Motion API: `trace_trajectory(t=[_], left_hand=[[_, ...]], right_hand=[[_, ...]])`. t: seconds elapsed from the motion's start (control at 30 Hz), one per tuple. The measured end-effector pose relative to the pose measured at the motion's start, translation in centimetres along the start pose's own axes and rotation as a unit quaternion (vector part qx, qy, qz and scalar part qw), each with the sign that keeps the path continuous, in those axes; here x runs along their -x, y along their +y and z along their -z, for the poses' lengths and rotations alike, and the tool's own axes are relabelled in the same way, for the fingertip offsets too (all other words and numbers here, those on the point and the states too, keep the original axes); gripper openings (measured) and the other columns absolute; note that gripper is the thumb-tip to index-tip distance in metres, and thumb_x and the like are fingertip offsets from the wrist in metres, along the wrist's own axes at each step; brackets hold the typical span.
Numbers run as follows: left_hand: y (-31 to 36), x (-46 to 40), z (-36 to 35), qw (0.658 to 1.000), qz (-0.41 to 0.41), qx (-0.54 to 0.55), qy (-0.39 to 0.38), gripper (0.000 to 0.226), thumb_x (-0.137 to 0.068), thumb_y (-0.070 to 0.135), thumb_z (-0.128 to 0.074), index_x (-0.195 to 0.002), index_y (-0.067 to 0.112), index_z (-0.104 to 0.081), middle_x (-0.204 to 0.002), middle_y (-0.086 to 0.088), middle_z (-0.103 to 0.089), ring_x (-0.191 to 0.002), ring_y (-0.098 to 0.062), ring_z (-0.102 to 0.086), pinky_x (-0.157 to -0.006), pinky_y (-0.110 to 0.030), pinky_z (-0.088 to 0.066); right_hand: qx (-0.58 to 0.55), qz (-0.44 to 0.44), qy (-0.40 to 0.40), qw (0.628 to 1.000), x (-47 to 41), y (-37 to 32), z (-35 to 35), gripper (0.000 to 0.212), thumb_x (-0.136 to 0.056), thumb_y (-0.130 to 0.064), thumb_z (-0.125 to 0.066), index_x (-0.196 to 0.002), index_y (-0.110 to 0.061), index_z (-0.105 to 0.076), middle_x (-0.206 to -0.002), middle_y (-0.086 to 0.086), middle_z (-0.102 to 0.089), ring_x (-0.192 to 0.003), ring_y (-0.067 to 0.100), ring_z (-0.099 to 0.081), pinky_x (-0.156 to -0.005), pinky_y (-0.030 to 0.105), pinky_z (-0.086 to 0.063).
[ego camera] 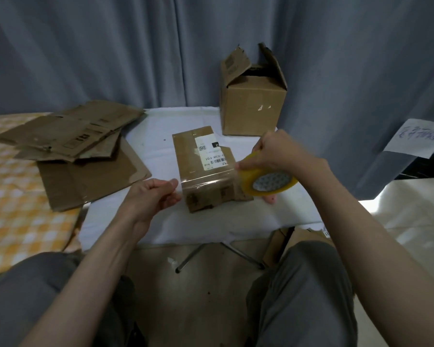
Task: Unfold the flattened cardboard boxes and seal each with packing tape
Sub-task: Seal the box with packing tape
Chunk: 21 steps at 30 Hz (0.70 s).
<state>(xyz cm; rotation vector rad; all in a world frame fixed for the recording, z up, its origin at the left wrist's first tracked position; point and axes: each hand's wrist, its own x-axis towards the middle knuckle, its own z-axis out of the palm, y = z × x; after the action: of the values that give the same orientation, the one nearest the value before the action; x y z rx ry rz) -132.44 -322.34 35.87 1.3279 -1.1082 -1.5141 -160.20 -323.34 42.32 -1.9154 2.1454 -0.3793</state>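
Observation:
A small cardboard box (206,169) with a white shipping label lies on the white table (161,136) in front of me. My right hand (273,151) grips a yellowish roll of packing tape (268,181) at the box's right edge. A clear strip of tape (206,180) stretches from the roll leftward across the box's near end. My left hand (153,196) pinches the free end of that strip just left of the box.
A pile of flattened cardboard boxes (78,146) lies at the left, partly on a yellow checked cloth (18,209). An upright box with open flaps (253,96) stands at the back. More cardboard (291,239) sits below the table edge by my right knee. Grey curtains hang behind.

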Motion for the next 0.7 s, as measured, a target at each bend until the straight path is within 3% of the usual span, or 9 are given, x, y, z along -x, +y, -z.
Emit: trace_trajectory(t=[0.1, 0.27, 0.4, 0.57, 0.63, 0.7], left_hand=[[-0.6, -0.1, 0.2, 1.0, 0.012, 0.007, 0.006, 0.014, -0.089, 0.016, -0.07, -0.081, 0.006, -0.067, -0.069, -0.006, -0.071, -0.065, -0.011, -0.068, -0.065, -0.019, -0.056], [-1.5, -0.7, 0.3, 0.999, 0.038, 0.013, 0.013, 0.015, -0.088, 0.017, -0.072, -0.077, 0.007, -0.068, -0.072, -0.008, -0.072, -0.071, -0.017, -0.069, -0.072, -0.025, -0.055], [-1.9, -1.2, 0.5, 0.999, 0.049, 0.015, 0.016, 0.015, -0.089, 0.016, -0.072, -0.077, 0.007, -0.068, -0.071, -0.008, -0.072, -0.071, -0.018, -0.068, -0.073, -0.025, -0.057], [-2.4, -1.6, 0.1, 0.998, 0.059, 0.025, 0.01, 0.015, -0.088, 0.016, -0.072, -0.079, 0.005, -0.069, -0.069, -0.008, -0.071, -0.071, -0.019, -0.067, -0.066, -0.022, -0.058], [-2.5, -1.7, -0.2, 0.998, 0.064, -0.001, 0.005, 0.019, -0.087, 0.021, -0.074, -0.082, 0.003, -0.07, -0.071, -0.009, -0.071, -0.075, -0.024, -0.068, -0.072, -0.029, -0.06], [-2.7, -2.2, -0.1, 0.993, 0.035, -0.109, 0.022, 0.036, -0.082, 0.032, -0.079, -0.084, -0.002, -0.067, -0.072, -0.01, -0.069, -0.074, -0.026, -0.07, -0.08, -0.042, -0.06]], right_hand=[[0.016, -0.004, -0.032, 0.999, -0.8, -0.5, -0.1, 0.062, -0.062, -0.067, -0.079, -0.083, -0.009, -0.074, -0.091, 0.009, -0.065, -0.081, 0.025, -0.065, -0.076, 0.041, -0.058], [0.046, -0.009, -0.053, 0.997, -1.5, -1.0, -0.6, 0.067, -0.064, -0.067, -0.079, -0.091, -0.006, -0.075, -0.091, 0.008, -0.071, -0.083, 0.026, -0.068, -0.075, 0.04, -0.057], [0.038, -0.007, -0.068, 0.997, -1.5, -1.1, -1.0, 0.059, -0.064, -0.064, -0.082, -0.074, -0.007, -0.068, -0.075, 0.005, -0.065, -0.069, 0.02, -0.06, -0.062, 0.034, -0.048], [0.027, -0.006, -0.083, 0.996, -1.8, -0.8, -1.2, 0.064, -0.065, -0.065, -0.08, -0.085, -0.005, -0.072, -0.085, 0.009, -0.07, -0.08, 0.024, -0.066, -0.066, 0.035, -0.05], [0.028, -0.003, -0.092, 0.995, -1.9, -0.4, -1.5, 0.065, -0.066, -0.065, -0.08, -0.086, -0.004, -0.073, -0.084, 0.01, -0.071, -0.076, 0.022, -0.065, -0.065, 0.033, -0.049], [0.026, -0.003, -0.092, 0.995, -2.1, 0.3, -1.8, 0.063, -0.065, -0.066, -0.08, -0.08, -0.005, -0.073, -0.077, 0.009, -0.07, -0.073, 0.022, -0.064, -0.062, 0.032, -0.045]])
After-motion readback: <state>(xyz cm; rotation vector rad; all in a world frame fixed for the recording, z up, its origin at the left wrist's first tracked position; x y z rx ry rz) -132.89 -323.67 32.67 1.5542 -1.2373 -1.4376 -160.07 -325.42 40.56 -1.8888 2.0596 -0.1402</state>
